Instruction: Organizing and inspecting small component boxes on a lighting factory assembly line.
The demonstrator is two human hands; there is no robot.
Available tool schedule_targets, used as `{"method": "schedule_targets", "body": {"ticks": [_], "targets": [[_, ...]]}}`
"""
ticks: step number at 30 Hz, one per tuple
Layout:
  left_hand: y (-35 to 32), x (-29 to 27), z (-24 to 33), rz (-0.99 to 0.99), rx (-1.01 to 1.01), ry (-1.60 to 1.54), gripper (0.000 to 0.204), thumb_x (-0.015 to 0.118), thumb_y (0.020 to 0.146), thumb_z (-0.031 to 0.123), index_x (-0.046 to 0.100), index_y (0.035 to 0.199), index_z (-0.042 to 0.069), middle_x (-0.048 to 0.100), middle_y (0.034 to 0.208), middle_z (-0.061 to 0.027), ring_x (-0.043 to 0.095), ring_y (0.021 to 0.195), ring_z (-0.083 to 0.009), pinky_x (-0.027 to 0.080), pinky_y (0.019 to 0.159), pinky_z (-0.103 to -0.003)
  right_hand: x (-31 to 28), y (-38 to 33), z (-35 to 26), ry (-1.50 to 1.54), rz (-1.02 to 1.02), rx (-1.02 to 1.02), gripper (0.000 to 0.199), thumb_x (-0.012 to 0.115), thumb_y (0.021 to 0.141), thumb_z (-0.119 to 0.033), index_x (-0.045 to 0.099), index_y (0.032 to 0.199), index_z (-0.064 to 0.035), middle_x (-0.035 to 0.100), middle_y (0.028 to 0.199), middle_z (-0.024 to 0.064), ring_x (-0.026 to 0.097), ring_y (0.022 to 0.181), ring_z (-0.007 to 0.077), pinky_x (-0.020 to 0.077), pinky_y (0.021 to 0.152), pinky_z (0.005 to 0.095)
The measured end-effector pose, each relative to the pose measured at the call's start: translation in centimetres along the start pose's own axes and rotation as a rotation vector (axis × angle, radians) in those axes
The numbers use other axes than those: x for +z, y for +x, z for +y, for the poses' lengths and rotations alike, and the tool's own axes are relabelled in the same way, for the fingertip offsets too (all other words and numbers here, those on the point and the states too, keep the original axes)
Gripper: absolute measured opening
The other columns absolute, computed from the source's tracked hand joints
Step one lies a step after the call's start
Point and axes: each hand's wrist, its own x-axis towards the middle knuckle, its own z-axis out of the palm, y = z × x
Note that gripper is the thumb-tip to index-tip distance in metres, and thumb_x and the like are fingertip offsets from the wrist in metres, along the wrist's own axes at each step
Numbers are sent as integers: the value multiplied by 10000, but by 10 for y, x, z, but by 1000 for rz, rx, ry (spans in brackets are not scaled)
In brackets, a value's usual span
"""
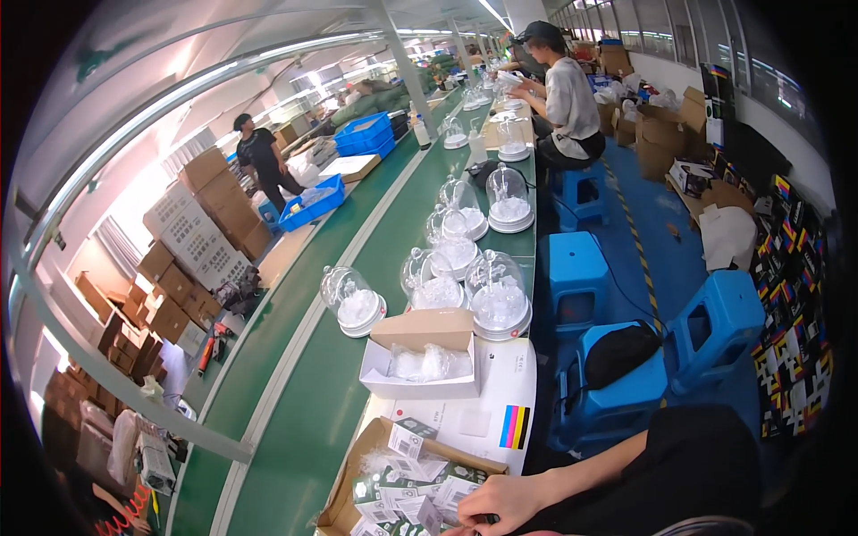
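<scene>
Head view: the right hand [505, 500] comes in from the lower right edge, its fingers curled over small printed packets [420, 496] in an open brown carton [350, 487] at the near end of the green workbench [304, 420]; whether it grips one I cannot tell. The left hand shows only as a sliver at the bottom edge (too little to judge). Beyond the carton lies a flat white sheet [483, 393], then an open white box [420, 357] holding clear plastic, then clear domes on white bases [499, 299] along the bench's right edge.
</scene>
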Motion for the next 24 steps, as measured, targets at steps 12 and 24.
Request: {"method": "schedule_targets", "body": {"ticks": [12,24], "targets": [[6,-7,-18,-47,233,4,155,591,959,97,595,1110,64,659,991,-60,605,818,-96,475,678,-230,-6,2,4,213,-73,78,93,628,785,-94,560,834,-51,565,719,51,573,640,177,465,583,304],[46,-85,-54,580,340,288,114,650,878,54,665,983,12,677,802,-80,618,708,-113,507,639,-271,11,21,65,586,179,247,47,599,839,-64,577,831,-23,590,747,-8,562,667,53,480,630,224]]}}
